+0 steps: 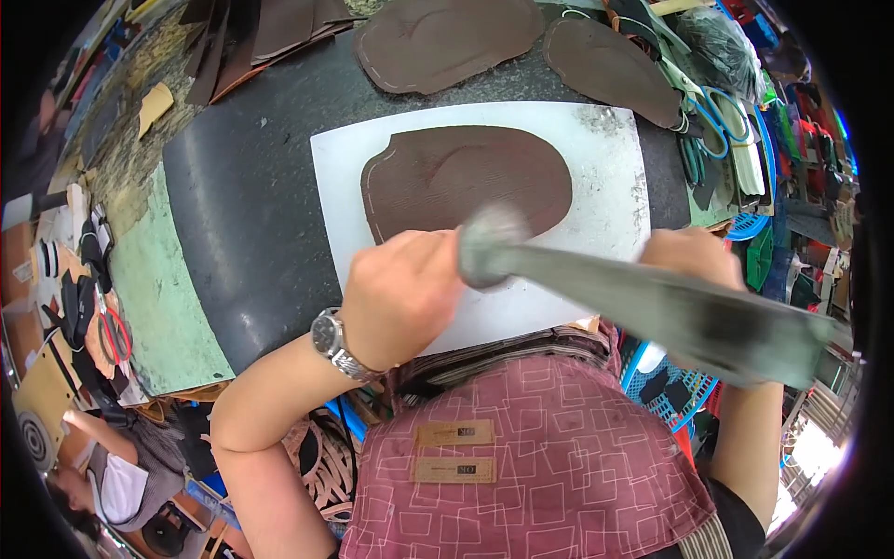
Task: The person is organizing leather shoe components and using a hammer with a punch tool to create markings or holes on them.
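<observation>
A dark brown leather piece [466, 182] with pale marks along its left edge lies on a white board [605, 200]. My left hand [405, 289] is closed in a fist over the leather's near edge; what its fingers hold, if anything, is hidden. A metal hammer [661, 303], smeared by motion, is raised over the board's near right side. Its round end overlaps my left fist in the picture, and its long body widens to the right. Partly behind it, my right hand [694, 256] is closed on the hammer; the grip itself is hidden.
A black mat [247, 224] lies under the board. Beyond it are more brown leather pieces [447, 42] and dark strips [279, 37]. Blue-handled scissors [712, 121] lie at the far right, red-handled scissors [114, 335] at the left. Another person [121, 475] is at the lower left.
</observation>
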The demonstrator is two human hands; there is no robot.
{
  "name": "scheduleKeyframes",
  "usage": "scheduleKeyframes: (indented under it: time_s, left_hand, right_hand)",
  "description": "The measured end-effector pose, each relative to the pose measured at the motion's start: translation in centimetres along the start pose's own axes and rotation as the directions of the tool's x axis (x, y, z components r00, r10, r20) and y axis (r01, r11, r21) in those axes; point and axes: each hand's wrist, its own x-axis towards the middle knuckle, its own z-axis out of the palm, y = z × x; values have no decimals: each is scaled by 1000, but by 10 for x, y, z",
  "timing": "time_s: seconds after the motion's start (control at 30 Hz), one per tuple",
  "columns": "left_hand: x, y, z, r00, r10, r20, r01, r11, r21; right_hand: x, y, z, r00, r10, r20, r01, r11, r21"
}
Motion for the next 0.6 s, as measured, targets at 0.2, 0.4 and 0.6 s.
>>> scheduleKeyframes:
  time_s: [0.2,0.4,0.6]
  left_hand:
    - [10,2,25,895,-438,88,433,803,-409]
    - [-8,-6,16,994,22,105,-11,995,-104]
    - [14,-1,1,863,-473,176,502,767,-400]
  right_hand:
    - [10,50,51,608,-477,-635,712,681,169]
    - [16,55,34,734,-588,-340,679,615,402]
    - [29,48,59,536,-510,-673,782,599,169]
